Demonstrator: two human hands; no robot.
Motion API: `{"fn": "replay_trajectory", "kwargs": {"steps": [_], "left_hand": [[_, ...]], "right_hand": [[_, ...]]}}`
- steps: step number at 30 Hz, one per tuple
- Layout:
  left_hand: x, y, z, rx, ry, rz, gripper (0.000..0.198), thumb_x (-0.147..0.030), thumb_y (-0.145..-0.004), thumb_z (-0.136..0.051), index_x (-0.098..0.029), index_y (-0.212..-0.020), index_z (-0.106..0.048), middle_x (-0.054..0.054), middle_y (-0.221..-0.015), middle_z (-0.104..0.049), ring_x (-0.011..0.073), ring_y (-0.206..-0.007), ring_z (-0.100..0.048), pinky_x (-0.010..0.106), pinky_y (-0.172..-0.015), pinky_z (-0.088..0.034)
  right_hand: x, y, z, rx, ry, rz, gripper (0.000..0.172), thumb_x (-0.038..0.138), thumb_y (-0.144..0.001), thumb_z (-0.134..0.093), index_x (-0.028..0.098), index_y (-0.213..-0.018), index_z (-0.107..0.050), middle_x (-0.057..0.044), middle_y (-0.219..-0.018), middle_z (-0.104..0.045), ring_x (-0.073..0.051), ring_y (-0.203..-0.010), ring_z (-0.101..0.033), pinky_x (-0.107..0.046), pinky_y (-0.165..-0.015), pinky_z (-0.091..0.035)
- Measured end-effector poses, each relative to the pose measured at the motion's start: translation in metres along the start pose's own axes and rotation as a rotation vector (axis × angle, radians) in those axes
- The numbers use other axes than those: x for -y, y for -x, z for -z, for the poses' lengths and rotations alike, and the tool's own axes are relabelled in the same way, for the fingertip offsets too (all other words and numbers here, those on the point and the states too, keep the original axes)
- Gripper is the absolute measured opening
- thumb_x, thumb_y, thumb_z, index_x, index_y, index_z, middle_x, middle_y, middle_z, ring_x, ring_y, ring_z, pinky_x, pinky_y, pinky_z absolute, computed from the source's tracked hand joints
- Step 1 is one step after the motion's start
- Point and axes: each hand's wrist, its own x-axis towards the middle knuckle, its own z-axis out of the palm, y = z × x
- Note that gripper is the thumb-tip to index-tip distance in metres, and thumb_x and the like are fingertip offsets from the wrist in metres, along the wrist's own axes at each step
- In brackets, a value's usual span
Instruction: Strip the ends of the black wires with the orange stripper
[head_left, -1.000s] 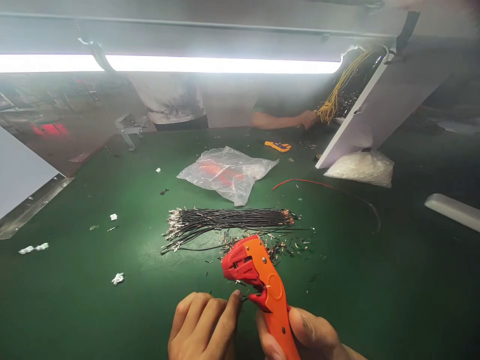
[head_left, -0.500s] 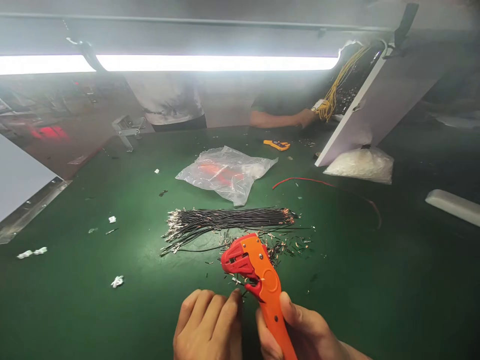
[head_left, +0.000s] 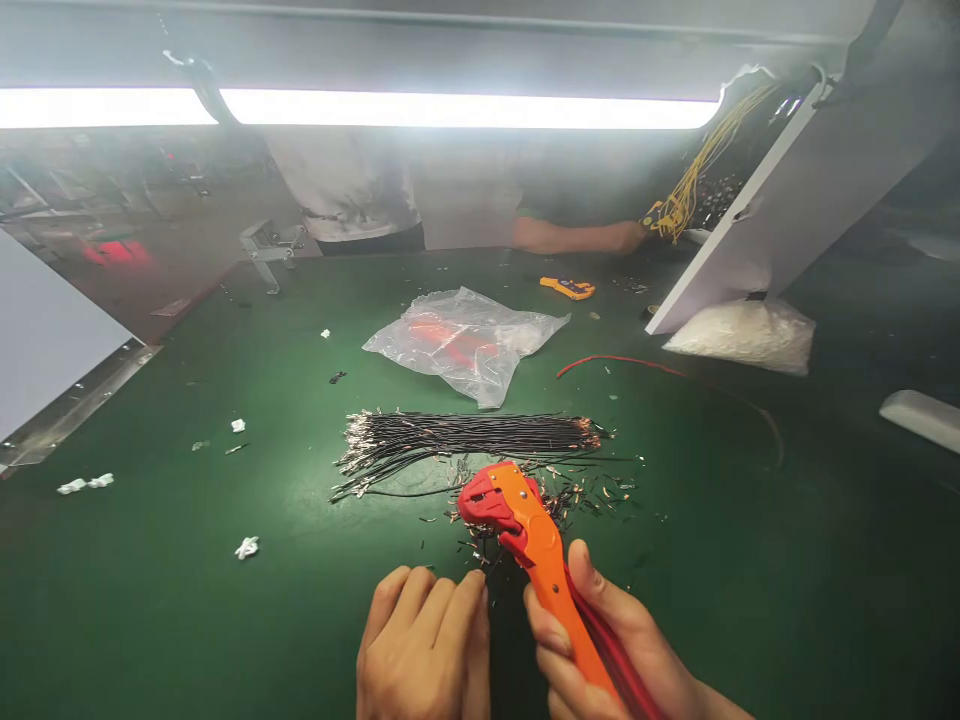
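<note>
My right hand is wrapped round an orange and red wire stripper, its red head pointing up and left. Beside the stripper's head, my left hand is closed, thumb side toward the tool, pinching a thin black wire. Most of that wire is hidden by the fingers. Just beyond the stripper lies a bundle of black wires, with silvery terminals at the left ends and bare copper at the right. Cut wire scraps are scattered under and around the tool's head.
Behind the bundle lies a clear plastic bag with something orange inside. A red wire, a yellow stripper and white bits are on the green table. At right stand a slanted panel and a filled bag. Another person's arm holds yellow wires.
The view has shifted slightly, moving the scene rightward. The stripper's red lower handle now shows apart from the orange one, and my right fingers sit looser around it.
</note>
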Motion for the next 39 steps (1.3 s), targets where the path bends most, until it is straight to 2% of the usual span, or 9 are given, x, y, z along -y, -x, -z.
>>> {"fn": "replay_trajectory", "kwargs": {"steps": [4,7,9,12,17,21,30,35,39], "left_hand": [[0.003,0.001,0.001,0.030,-0.049,-0.004,0.015,-0.004,-0.090,-0.058,-0.015,-0.098,-0.062,-0.002,-0.066,-0.060,0.0153,-0.065,-0.047,0.034,-0.078,-0.041],[0.005,0.002,0.006,0.055,-0.091,-0.028,0.016,-0.005,-0.091,-0.054,-0.015,-0.101,-0.063,0.000,-0.068,-0.062,0.0165,-0.067,-0.050,0.035,-0.080,-0.042],[0.003,0.003,0.009,0.050,-0.107,-0.057,0.018,-0.006,-0.091,-0.055,-0.014,-0.103,-0.065,0.001,-0.072,-0.065,0.0179,-0.072,-0.053,0.035,-0.082,-0.043],[-0.001,0.003,0.012,0.041,-0.135,-0.098,0.019,-0.006,-0.089,-0.058,-0.015,-0.104,-0.066,0.002,-0.076,-0.069,0.0192,-0.075,-0.058,0.035,-0.081,-0.046],[-0.006,0.001,0.009,0.007,-0.166,-0.129,0.019,-0.005,-0.090,-0.055,-0.017,-0.098,-0.067,0.000,-0.064,-0.063,0.0151,-0.057,-0.054,0.029,-0.056,-0.040],[-0.004,0.000,0.007,-0.008,-0.096,-0.162,0.022,-0.004,-0.094,-0.048,-0.015,-0.096,-0.067,-0.003,-0.055,-0.053,0.0121,-0.048,-0.046,0.027,-0.047,-0.032],[-0.008,0.010,-0.012,-0.060,0.132,-0.035,0.037,-0.019,-0.104,-0.033,-0.019,-0.086,-0.066,-0.003,-0.052,-0.045,0.0123,-0.044,-0.039,0.028,-0.041,-0.026],[-0.005,-0.006,0.000,-0.077,0.185,-0.001,0.029,-0.008,-0.097,-0.043,-0.016,-0.113,-0.065,0.009,-0.086,-0.066,0.0166,-0.075,-0.059,0.027,-0.063,-0.051],[0.005,0.009,0.028,-0.119,0.197,0.054,0.037,-0.001,-0.091,-0.049,-0.023,-0.114,-0.068,0.008,-0.100,-0.068,0.0181,-0.091,-0.063,0.031,-0.074,-0.055]], "right_hand": [[0.004,0.004,-0.002,0.021,0.033,0.008,0.076,0.079,-0.093,-0.031,0.012,-0.087,-0.066,0.000,-0.051,-0.058,-0.008,-0.039,-0.045,-0.016,-0.045,-0.039],[0.007,0.012,-0.011,-0.034,0.200,0.099,0.056,0.067,-0.092,-0.053,0.012,-0.099,-0.066,-0.008,-0.079,-0.070,-0.014,-0.067,-0.063,-0.022,-0.065,-0.048],[0.011,0.017,-0.018,-0.067,0.308,0.144,0.042,0.056,-0.090,-0.065,0.017,-0.107,-0.064,-0.008,-0.090,-0.070,-0.018,-0.079,-0.066,-0.029,-0.074,-0.049],[0.018,0.021,-0.026,-0.184,0.544,0.170,0.046,0.054,-0.087,-0.070,0.022,-0.119,-0.060,-0.007,-0.095,-0.070,-0.021,-0.084,-0.067,-0.036,-0.079,-0.049],[0.024,0.020,-0.027,-0.341,0.933,0.061,0.056,0.062,-0.084,-0.070,0.019,-0.119,-0.063,-0.007,-0.086,-0.070,-0.022,-0.079,-0.062,-0.039,-0.079,-0.047],[0.027,0.018,-0.027,-0.220,0.814,0.008,0.056,0.061,-0.084,-0.068,0.017,-0.117,-0.061,-0.005,-0.076,-0.068,-0.020,-0.071,-0.059,-0.036,-0.073,-0.045],[0.024,0.020,-0.026,-0.278,0.638,0.002,0.047,0.050,-0.078,-0.080,0.015,-0.106,-0.064,-0.006,-0.081,-0.070,-0.018,-0.072,-0.065,-0.033,-0.072,-0.046],[0.024,0.022,-0.023,-0.298,0.438,0.092,0.034,0.036,-0.079,-0.079,0.016,-0.105,-0.070,-0.007,-0.088,-0.072,-0.021,-0.075,-0.070,-0.034,-0.071,-0.051],[0.029,0.022,-0.023,-0.285,0.466,0.182,0.031,0.035,-0.083,-0.075,0.018,-0.109,-0.070,-0.007,-0.088,-0.071,-0.024,-0.075,-0.070,-0.037,-0.066,-0.054]]}}
